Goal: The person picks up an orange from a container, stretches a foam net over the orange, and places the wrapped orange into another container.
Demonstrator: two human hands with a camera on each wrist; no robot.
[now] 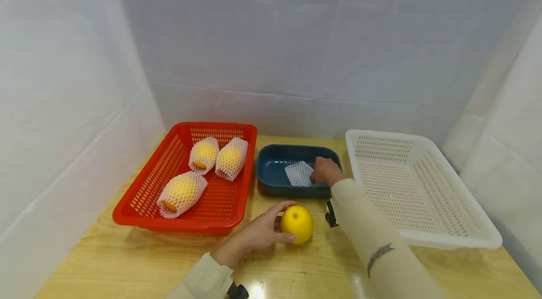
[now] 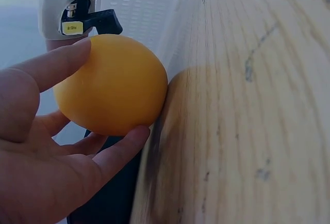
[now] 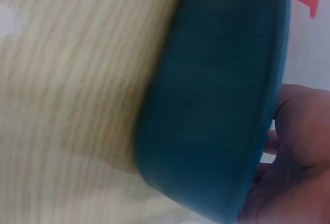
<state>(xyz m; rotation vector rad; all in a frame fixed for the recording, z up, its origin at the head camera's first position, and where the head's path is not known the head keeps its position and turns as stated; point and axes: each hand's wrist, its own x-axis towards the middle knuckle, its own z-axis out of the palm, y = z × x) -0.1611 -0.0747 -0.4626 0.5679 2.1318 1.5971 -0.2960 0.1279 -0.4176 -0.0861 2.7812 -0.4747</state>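
My left hand (image 1: 266, 230) holds a bare orange (image 1: 298, 224) at the table's surface. In the left wrist view, the thumb lies on one side of the orange (image 2: 113, 84) and fingers curl around the other. My right hand (image 1: 325, 170) reaches over the near rim into a dark blue dish (image 1: 271, 189). Its bent fingers pinch the edge of a white foam net (image 1: 298, 173) inside. In the right wrist view, the wall of the dish (image 3: 216, 90) hides the fingertips of the right hand (image 3: 304, 136).
To the left stands a red basket (image 1: 182, 224) with three fruits in foam nets, one being a netted orange (image 1: 182, 190) at the front. A white basket (image 1: 398, 186) sits on the right. White sheeting (image 1: 296, 54) encloses the wooden table (image 1: 292, 270) at the back and sides.
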